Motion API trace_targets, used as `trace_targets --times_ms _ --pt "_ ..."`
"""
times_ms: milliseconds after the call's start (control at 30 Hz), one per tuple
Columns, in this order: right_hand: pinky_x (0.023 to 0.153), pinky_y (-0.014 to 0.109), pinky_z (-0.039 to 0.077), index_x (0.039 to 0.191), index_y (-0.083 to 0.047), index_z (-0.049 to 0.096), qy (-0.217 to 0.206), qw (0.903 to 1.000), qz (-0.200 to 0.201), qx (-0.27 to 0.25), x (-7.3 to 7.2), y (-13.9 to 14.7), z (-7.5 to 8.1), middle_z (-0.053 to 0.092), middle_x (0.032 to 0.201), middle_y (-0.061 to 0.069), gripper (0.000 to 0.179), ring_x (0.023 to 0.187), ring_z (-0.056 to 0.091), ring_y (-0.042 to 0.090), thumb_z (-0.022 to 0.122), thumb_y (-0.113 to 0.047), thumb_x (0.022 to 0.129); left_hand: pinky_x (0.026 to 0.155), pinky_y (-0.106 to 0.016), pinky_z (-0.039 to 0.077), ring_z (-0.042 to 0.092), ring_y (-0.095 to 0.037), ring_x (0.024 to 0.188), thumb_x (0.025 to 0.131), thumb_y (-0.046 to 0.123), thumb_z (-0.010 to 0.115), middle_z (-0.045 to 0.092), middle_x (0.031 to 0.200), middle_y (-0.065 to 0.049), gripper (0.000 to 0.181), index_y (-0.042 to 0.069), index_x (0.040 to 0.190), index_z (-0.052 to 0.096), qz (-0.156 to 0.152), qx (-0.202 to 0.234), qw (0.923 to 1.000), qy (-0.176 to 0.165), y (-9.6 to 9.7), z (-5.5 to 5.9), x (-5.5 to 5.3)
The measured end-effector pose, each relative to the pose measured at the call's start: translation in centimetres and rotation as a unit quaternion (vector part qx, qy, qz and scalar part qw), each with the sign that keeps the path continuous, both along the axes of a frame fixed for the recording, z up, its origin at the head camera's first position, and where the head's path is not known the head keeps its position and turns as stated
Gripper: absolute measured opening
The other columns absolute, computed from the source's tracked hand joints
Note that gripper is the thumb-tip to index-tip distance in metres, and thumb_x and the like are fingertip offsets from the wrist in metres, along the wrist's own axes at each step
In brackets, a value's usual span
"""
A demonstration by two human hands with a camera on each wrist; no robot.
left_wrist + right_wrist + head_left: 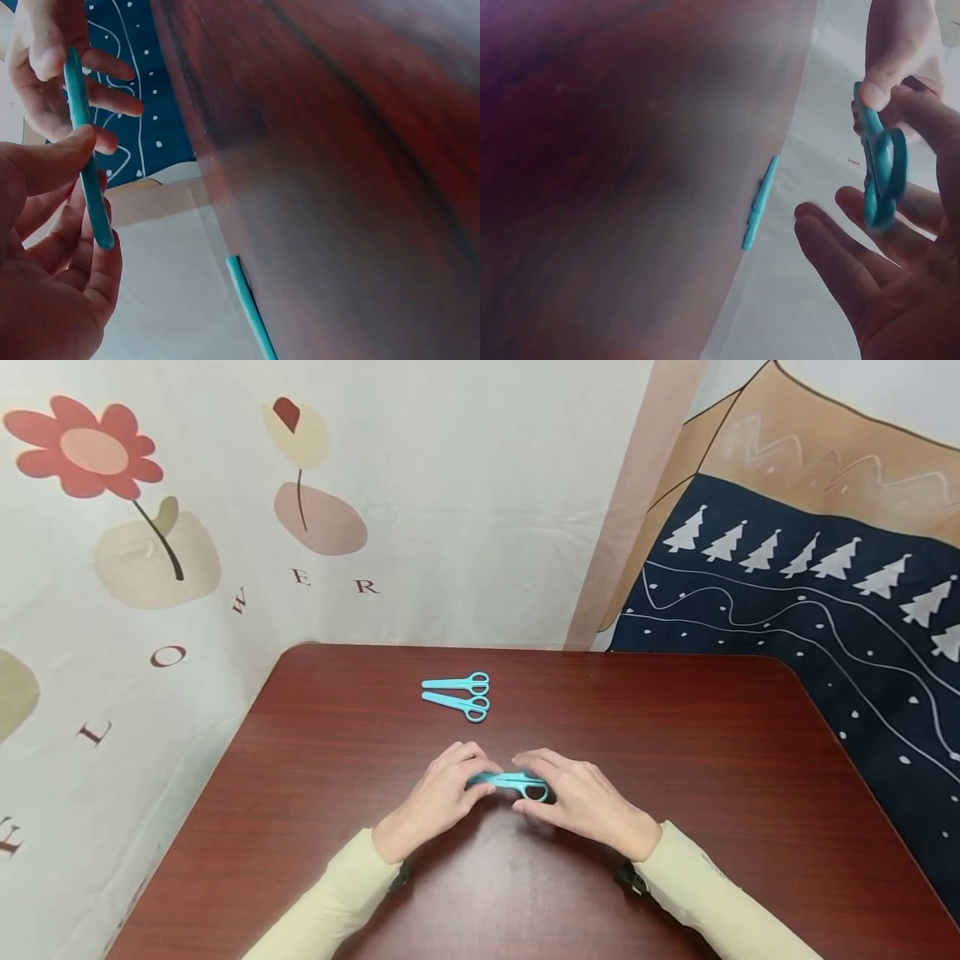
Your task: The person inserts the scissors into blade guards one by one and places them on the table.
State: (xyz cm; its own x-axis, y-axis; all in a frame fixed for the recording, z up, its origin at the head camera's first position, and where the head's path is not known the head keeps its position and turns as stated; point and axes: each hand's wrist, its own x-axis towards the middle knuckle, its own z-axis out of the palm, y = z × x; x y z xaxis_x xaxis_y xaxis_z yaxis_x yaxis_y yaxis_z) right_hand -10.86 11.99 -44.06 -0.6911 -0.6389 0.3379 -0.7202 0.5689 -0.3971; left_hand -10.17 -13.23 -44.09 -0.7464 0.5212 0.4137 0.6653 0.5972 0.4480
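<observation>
A pair of light blue scissors (510, 781) is held above the table with its handle loops toward the right. My left hand (442, 785) pinches it by the blade end, thumb against fingers, as the left wrist view confirms. Around the handle end, my right hand (581, 793) has its fingers spread and apart from each other. In the right wrist view those fingers (840, 262) lie beside the loops of the scissors (881, 169); whether any of them touches is unclear.
Two more light blue scissors, an upper one (455, 683) and a lower one (457, 702), lie side by side farther back on the dark red-brown table (675, 718). A patterned cloth (465, 502) hangs behind the table's far edge.
</observation>
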Motion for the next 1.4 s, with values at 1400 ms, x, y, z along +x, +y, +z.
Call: trace_targets --times_ms 1400 --pt "0.117 0.065 0.027 0.148 -0.010 0.058 -0.046 0.9943 -0.089 0.036 -0.3 5.4 0.3 0.047 0.159 0.005 0.068 0.151 0.035 0.034 0.069 -0.053 0.096 0.076 -0.034 0.051 0.063 -0.021 0.085 0.086 0.008 0.085 0.067 0.091 0.002 0.014 0.010 0.098 0.078 0.045 -0.102 0.9840 -0.139 -7.2 -0.7 -8.5"
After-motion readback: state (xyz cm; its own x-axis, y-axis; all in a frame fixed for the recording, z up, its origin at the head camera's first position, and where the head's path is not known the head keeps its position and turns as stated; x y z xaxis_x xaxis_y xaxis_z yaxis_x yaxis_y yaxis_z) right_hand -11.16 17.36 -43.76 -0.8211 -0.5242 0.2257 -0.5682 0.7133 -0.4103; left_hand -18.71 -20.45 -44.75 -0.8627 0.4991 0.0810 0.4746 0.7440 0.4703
